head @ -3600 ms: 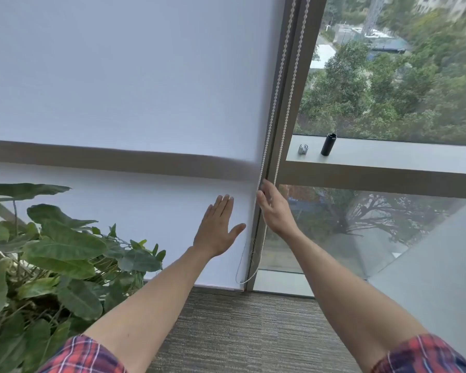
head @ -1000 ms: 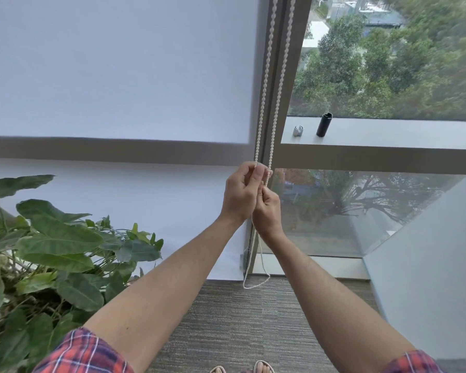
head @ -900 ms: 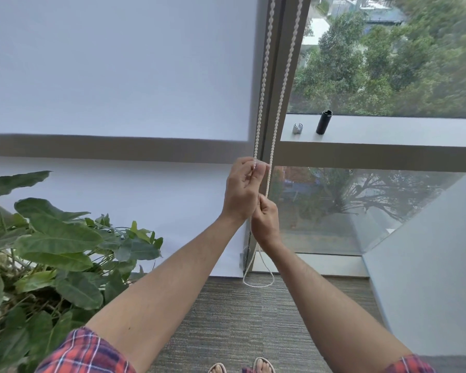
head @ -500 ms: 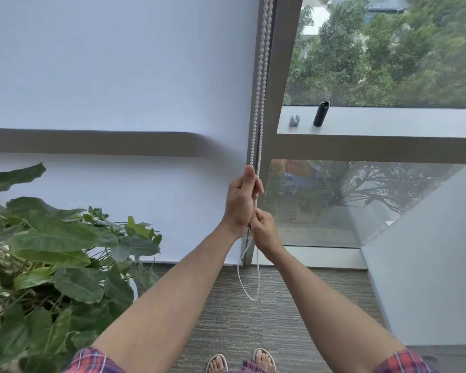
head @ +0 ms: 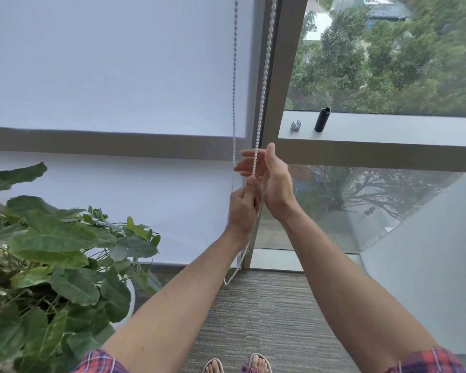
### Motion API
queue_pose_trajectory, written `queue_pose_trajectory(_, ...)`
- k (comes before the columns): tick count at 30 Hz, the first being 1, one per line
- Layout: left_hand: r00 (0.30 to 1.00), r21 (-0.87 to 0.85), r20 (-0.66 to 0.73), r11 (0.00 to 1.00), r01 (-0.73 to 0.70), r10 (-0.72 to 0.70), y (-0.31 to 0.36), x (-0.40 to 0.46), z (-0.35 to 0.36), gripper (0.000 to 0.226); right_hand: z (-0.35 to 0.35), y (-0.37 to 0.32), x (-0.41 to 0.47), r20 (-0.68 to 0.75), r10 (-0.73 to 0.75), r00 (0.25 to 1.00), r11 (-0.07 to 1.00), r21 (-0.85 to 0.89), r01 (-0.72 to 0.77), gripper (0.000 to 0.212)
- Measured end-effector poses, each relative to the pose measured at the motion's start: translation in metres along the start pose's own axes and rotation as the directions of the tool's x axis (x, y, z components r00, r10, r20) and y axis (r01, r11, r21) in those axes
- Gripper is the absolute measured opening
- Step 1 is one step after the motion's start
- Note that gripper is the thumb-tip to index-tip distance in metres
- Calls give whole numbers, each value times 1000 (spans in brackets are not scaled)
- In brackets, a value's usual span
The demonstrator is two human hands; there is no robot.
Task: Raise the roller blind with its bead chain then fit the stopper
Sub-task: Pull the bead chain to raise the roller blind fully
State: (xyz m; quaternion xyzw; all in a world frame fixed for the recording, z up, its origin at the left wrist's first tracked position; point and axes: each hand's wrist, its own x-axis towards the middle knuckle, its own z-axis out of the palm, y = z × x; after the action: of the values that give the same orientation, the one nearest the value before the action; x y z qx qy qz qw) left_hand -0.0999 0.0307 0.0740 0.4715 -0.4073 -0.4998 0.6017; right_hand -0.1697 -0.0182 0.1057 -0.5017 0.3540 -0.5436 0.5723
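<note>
- Two strands of the white bead chain [head: 264, 76] are hanging in front of me beside the grey window mullion [head: 280, 63], each a string of small round beads; its loop is dangling just above the ribbed grey carpet [head: 253, 313].
- I am seeing my left hand [head: 243, 208] clenching around the strand nearer the mullion, thumb pointing up along the beads, so the chain is running up out of the top of that fist.
- My right hand [head: 273, 181] is standing released, palm flat and fingers spread, just on the mullion side of the same strand; I cannot tell whether it is touching the beads.
- I am seeing the matte white roller blind [head: 119, 63] covering the pane left of the mullion, reaching down near the floor.
- On the smooth grey sill [head: 388, 127] right of the mullion, a small silvery C-shaped stopper [head: 295, 125] is sitting, well apart from both hands, with a black cylinder [head: 322, 119] standing upright just beside it.
- Far left of the mullion, a glossy broad-leaved plant [head: 51, 251] is spreading out.
</note>
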Motion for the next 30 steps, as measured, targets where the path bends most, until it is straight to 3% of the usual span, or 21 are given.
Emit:
queue_pose_trajectory(5,994,83,0,990,111,-111,-17,-13,-13,54,21,-11,3,62,-91,994,995,57,88,58)
queue_pose_trajectory(8,988,106,2,983,151,-152,-24,-14,-18,54,27,-3,-5,-26,-77,997,997,-5,77,58)
queue_pose_trajectory(11,987,102,31,982,156,-160,-27,-13,-15,51,30,-1,-8,-141,-190,971,966,-201,160,55)
queue_pose_trajectory(15,986,128,99,984,121,-134,-29,-8,-21,54,28,-1,-6,-199,-292,936,918,-333,216,52)
queue_pose_trajectory(20,969,290,229,957,20,-90,-29,-7,-48,45,19,19,-15,-152,-239,959,901,-402,160,56)
queue_pose_trajectory(23,973,347,219,938,-11,-69,-28,-2,-59,39,13,36,-25,-164,-206,965,907,-401,126,55)
queue_pose_trajectory(30,990,72,47,988,-134,131,17,10,-37,32,10,71,-49,-130,-196,972,863,-494,107,51)
